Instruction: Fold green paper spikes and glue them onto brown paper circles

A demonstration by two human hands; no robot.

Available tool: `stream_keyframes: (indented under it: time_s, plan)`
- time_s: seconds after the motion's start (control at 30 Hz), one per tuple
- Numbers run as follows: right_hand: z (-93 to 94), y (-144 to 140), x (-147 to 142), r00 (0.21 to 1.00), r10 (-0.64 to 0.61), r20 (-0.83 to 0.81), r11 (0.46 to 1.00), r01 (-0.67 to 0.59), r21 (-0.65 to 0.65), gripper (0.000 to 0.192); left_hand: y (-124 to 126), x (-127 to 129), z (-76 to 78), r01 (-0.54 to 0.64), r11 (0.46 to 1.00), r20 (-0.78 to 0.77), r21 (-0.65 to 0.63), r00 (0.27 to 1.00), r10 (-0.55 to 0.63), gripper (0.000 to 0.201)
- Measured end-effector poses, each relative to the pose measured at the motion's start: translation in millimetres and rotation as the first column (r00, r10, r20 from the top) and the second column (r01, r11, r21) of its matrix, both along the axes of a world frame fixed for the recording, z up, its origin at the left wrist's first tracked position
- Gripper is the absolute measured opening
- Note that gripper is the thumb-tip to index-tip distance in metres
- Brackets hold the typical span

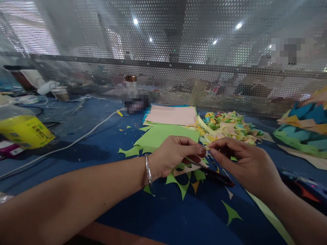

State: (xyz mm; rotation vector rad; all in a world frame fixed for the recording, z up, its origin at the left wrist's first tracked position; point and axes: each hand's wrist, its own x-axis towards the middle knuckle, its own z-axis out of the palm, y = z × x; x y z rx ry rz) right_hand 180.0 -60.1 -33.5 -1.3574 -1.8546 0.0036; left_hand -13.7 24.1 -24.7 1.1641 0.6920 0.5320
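1. Just below the frame's centre, the left hand (176, 154) and right hand (245, 163) meet fingertip to fingertip, both pinched narrow on a tiny folded paper piece (207, 148).
2. The piece lies between them, equally near both; its long axis is too small to tell.
3. Beneath lie scissors (217, 177) and green offcuts (182, 182).
4. Beyond, toward upper centre, green paper sheet (163, 134), then a heap of folded pieces (230, 126).

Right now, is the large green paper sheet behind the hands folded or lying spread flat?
Spread flat: the large green paper sheet lies open on the blue table cover, no crease visible, behind the left hand.
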Motion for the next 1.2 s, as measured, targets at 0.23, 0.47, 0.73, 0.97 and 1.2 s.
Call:
stream_keyframes:
  time_s: [0.23, 0.47, 0.73, 0.97, 1.2]
  plan:
    - [1.0, 2, -2, 1.0, 0.004, 0.024, 1.0, -0.004, 0.005, 0.011, -1, 1, -3.2, 0.016, 0.993, 0.034, 0.119, 0.999, -0.021, 0.011]
    - [1.0, -1, -2, 1.0, 0.004, 0.024, 1.0, -0.004, -0.011, 0.011, -2, 1, -2.3, 0.002, 0.997, 0.024, 0.072, 1.0, -0.004, 0.014]
    - [1.9, -1, -3, 0.999, -0.035, -0.006, 0.997, 0.035, -0.074, 0.015, -1, 2, -3.1, 0.023, 0.994, 0.023, 0.104, 0.999, -0.026, 0.018]
    - [-1.6, 0, -5, 0.995, -0.077, -0.063, 0.993, 0.071, -0.096, 0.018, 2, 1, -2.0, 0.044, 0.926, -0.131, 0.376, 0.991, 0.006, 0.019]
    - [-2.0, -1, 0, 0.995, -0.081, -0.057, 0.996, 0.079, -0.043, 0.017, 33, -7, -7.7, 0.151, 0.694, -0.385, 0.704, 0.903, 0.193, 0.017]
